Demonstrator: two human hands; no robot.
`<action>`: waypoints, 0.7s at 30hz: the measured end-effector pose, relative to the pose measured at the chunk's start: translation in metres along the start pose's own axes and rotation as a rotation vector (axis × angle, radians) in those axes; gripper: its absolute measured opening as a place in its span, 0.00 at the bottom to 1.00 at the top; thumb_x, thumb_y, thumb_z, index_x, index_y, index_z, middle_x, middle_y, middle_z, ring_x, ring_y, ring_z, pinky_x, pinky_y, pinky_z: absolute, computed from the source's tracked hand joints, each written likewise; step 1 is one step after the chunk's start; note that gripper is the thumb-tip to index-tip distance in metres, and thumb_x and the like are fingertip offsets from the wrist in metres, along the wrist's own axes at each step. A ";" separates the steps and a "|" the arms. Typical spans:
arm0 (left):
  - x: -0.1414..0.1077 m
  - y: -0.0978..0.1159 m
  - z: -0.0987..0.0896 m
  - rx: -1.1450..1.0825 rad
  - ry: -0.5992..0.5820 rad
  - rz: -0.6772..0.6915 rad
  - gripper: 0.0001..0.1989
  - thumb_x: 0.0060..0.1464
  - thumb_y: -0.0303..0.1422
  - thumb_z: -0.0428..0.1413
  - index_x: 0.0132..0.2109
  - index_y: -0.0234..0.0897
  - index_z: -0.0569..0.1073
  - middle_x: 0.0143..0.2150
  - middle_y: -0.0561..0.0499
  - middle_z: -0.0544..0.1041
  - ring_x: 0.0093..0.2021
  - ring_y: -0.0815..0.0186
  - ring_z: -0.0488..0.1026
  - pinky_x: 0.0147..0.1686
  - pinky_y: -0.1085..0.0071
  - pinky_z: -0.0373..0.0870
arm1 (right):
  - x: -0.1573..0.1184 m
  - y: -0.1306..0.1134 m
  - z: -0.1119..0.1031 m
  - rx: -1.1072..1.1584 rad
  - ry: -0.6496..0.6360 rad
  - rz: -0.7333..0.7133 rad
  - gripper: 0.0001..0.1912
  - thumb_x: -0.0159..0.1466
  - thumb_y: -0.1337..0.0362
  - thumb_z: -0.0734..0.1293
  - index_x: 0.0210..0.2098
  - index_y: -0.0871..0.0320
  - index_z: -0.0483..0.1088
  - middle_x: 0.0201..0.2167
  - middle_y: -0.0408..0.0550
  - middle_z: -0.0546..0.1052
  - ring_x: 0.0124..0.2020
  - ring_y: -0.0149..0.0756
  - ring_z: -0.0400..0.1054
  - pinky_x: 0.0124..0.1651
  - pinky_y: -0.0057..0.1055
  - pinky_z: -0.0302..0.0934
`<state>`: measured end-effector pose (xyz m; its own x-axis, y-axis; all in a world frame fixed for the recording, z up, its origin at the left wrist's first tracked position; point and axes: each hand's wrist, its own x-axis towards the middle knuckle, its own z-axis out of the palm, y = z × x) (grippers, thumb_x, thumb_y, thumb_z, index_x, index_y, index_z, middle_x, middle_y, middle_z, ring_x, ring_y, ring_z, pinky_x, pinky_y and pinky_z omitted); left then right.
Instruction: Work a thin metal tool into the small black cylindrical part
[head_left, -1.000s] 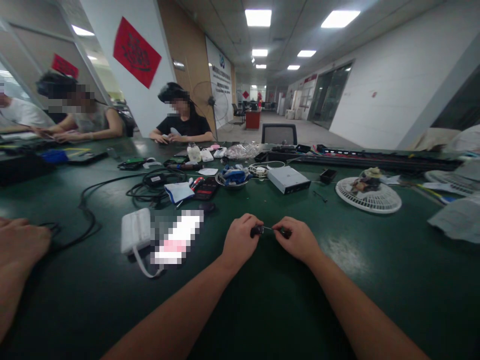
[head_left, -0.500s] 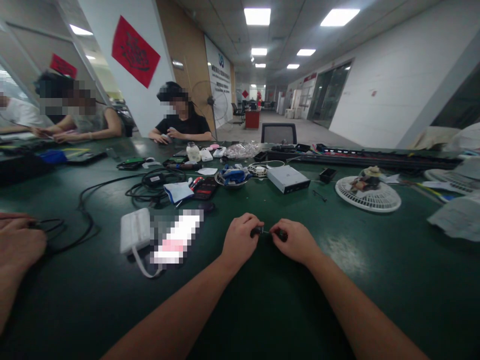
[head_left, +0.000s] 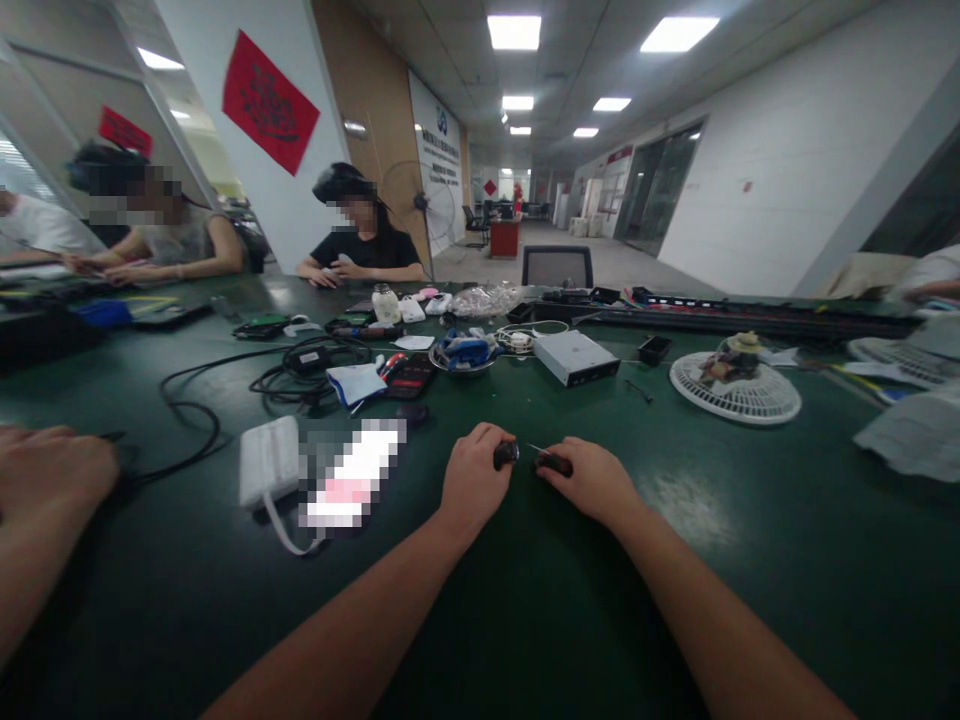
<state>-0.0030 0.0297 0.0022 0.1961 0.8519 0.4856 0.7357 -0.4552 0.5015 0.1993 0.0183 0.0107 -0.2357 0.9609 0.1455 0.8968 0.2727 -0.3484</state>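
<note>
In the middle of the head view, my left hand (head_left: 476,475) is closed around a small black rounded piece with a shiny rim (head_left: 505,454). Facing it, my right hand (head_left: 589,480) pinches a dark-handled tool with a thin metal tip (head_left: 553,462); its exact kind is too small to make out. The tip points left toward the black piece, with a narrow gap between them. Both hands are just above the green table (head_left: 540,600), and my fingers hide parts of both objects.
Another person's hand (head_left: 60,480) is at the left edge, beside black cables (head_left: 180,410). Nearby lie a white power bank (head_left: 270,462) and a blurred-out phone (head_left: 356,475). Farther back are a metal bowl (head_left: 461,368), a disc drive (head_left: 576,357) and a white fan grille (head_left: 735,392).
My hands have drawn the two objects apart; the thin metal tip now shows free of the black piece. At the left, the other person's hand has moved rightward.
</note>
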 end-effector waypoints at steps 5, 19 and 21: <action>0.000 -0.001 0.001 -0.010 -0.005 0.008 0.12 0.53 0.21 0.60 0.42 0.41 0.75 0.45 0.52 0.76 0.46 0.61 0.73 0.47 0.64 0.68 | 0.001 0.001 0.003 0.076 0.064 0.000 0.09 0.65 0.57 0.66 0.38 0.52 0.77 0.35 0.45 0.77 0.34 0.36 0.70 0.34 0.31 0.54; 0.000 0.001 -0.001 -0.040 -0.049 0.059 0.12 0.52 0.21 0.60 0.42 0.40 0.74 0.45 0.52 0.76 0.46 0.61 0.73 0.46 0.63 0.68 | 0.014 0.023 0.015 0.840 0.263 0.137 0.18 0.65 0.50 0.67 0.40 0.59 0.76 0.31 0.47 0.80 0.30 0.36 0.72 0.36 0.32 0.63; -0.001 0.001 -0.001 -0.042 -0.055 0.069 0.13 0.52 0.20 0.60 0.42 0.41 0.74 0.45 0.52 0.76 0.46 0.61 0.73 0.46 0.63 0.68 | 0.016 0.022 0.017 0.940 0.278 0.145 0.20 0.62 0.51 0.70 0.44 0.60 0.76 0.34 0.49 0.81 0.30 0.36 0.73 0.37 0.33 0.65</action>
<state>-0.0028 0.0283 0.0032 0.2811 0.8306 0.4808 0.6919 -0.5226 0.4982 0.2092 0.0406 -0.0102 0.0570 0.9753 0.2135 0.2200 0.1963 -0.9556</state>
